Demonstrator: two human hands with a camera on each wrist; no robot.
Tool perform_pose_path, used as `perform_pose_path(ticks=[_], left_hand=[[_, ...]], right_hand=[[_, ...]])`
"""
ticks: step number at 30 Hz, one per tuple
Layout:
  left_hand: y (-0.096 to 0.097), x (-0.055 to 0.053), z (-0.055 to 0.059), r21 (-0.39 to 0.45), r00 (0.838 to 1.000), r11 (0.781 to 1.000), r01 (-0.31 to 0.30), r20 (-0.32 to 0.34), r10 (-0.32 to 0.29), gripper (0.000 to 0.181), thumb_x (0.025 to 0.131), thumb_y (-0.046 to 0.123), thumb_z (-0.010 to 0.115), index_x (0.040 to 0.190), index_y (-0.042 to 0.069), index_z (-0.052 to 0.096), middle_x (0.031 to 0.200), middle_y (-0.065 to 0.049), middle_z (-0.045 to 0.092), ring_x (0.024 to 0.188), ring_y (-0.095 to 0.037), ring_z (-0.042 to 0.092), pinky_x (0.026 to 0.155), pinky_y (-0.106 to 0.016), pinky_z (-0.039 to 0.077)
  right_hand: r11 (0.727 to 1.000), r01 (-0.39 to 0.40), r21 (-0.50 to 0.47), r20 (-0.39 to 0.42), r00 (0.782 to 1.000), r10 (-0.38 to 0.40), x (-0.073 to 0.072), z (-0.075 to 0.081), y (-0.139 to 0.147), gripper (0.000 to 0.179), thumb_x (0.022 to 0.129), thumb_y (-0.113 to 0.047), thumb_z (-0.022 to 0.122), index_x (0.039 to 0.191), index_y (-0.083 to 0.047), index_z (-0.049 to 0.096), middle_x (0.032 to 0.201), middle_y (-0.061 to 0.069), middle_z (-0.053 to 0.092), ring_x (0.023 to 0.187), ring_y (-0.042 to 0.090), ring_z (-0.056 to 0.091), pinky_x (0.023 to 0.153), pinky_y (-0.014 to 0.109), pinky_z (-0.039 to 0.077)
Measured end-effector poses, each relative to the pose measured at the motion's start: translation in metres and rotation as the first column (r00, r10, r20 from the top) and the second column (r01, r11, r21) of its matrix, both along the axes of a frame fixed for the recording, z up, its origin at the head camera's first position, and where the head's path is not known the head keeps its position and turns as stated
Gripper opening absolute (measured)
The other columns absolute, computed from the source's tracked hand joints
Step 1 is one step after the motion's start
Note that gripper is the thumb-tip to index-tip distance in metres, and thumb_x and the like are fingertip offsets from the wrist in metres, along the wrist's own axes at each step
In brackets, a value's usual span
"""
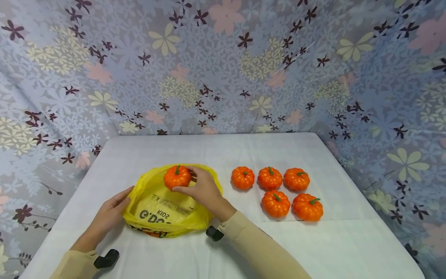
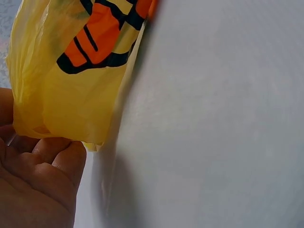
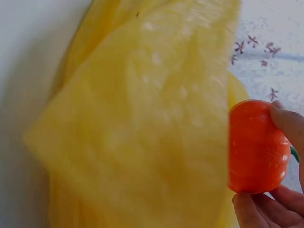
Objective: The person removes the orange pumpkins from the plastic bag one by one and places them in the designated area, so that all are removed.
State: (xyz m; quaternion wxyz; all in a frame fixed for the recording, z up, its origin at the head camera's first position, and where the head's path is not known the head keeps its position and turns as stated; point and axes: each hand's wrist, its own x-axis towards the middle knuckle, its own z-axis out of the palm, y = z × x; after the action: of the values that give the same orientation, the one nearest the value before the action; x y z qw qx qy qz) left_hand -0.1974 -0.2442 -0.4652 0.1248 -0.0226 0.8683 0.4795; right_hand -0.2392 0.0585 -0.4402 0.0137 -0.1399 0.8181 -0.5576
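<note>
A small orange toy pumpkin [image 1: 177, 177] with a green stem is over the open mouth of a yellow plastic bag [image 1: 139, 217]. My right hand [image 1: 205, 190] holds this pumpkin between thumb and fingers; the right wrist view shows the grip on the pumpkin [image 3: 259, 147] from the side, part of it hidden behind the bag [image 3: 142, 123]. At the bag's left rim, my left hand [image 1: 109, 213] pinches the plastic. Curled fingers of the left hand [image 2: 42, 166] meet the bag's edge [image 2: 71, 109] in the left wrist view. Dark print shows on the bag.
Several more orange pumpkins [image 1: 275, 204] sit in two rows to the right of the bag. A white cloth covers the table [image 1: 334, 248]. Flowered fabric [image 1: 223, 77] hangs behind it and at both sides.
</note>
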Motion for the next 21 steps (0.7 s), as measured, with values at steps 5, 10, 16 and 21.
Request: perform_pose_path(ticks=[5, 10, 16, 21], left_hand=[[0.0, 0.0, 0.0, -0.013, 1.0, 1.0, -0.004, 0.007, 0.004, 0.059, 0.11, 0.038, 0.036, 0.159, 0.007, 0.027, 0.164, -0.02, 0.021, 0.149, -0.046, 0.015, 0.116, -0.065, 0.019], [0.0, -0.001, 0.0, -0.02, 1.0, 1.0, -0.008, 0.017, 0.008, 0.06, 0.11, 0.04, 0.035, 0.159, 0.008, 0.026, 0.164, -0.02, 0.02, 0.149, -0.046, 0.014, 0.115, -0.066, 0.018], [0.001, -0.001, -0.001, -0.02, 1.0, 1.0, -0.006, 0.017, 0.006, 0.059, 0.11, 0.04, 0.035, 0.159, 0.007, 0.027, 0.164, -0.02, 0.02, 0.149, -0.046, 0.014, 0.115, -0.066, 0.017], [0.0, -0.001, -0.003, -0.033, 1.0, 0.999, -0.004, 0.003, 0.004, 0.06, 0.11, 0.04, 0.034, 0.159, 0.007, 0.026, 0.163, -0.022, 0.02, 0.148, -0.047, 0.014, 0.115, -0.066, 0.018]], right_hand=[[1.0, 0.009, 0.005, -0.051, 0.999, -0.008, 0.005, 0.008, 0.019, 0.074, 0.077, -0.035, 0.089, 0.138, -0.006, 0.058, 0.132, 0.005, 0.062, 0.119, 0.02, 0.061, 0.099, 0.035, 0.052], [0.998, 0.058, 0.021, -0.074, 0.996, -0.056, 0.01, 0.015, 0.038, 0.076, 0.077, -0.038, 0.089, 0.138, -0.005, 0.057, 0.133, 0.007, 0.062, 0.12, 0.022, 0.061, 0.099, 0.037, 0.052], [0.992, 0.123, -0.002, -0.082, 0.989, -0.123, 0.016, 0.02, 0.062, 0.076, 0.076, -0.038, 0.09, 0.138, -0.006, 0.058, 0.134, 0.006, 0.062, 0.122, 0.023, 0.06, 0.099, 0.036, 0.052], [0.982, 0.191, -0.002, -0.075, 0.979, -0.19, 0.023, 0.022, 0.083, 0.076, 0.073, -0.04, 0.091, 0.136, -0.009, 0.06, 0.13, 0.001, 0.063, 0.12, 0.019, 0.06, 0.098, 0.035, 0.053]])
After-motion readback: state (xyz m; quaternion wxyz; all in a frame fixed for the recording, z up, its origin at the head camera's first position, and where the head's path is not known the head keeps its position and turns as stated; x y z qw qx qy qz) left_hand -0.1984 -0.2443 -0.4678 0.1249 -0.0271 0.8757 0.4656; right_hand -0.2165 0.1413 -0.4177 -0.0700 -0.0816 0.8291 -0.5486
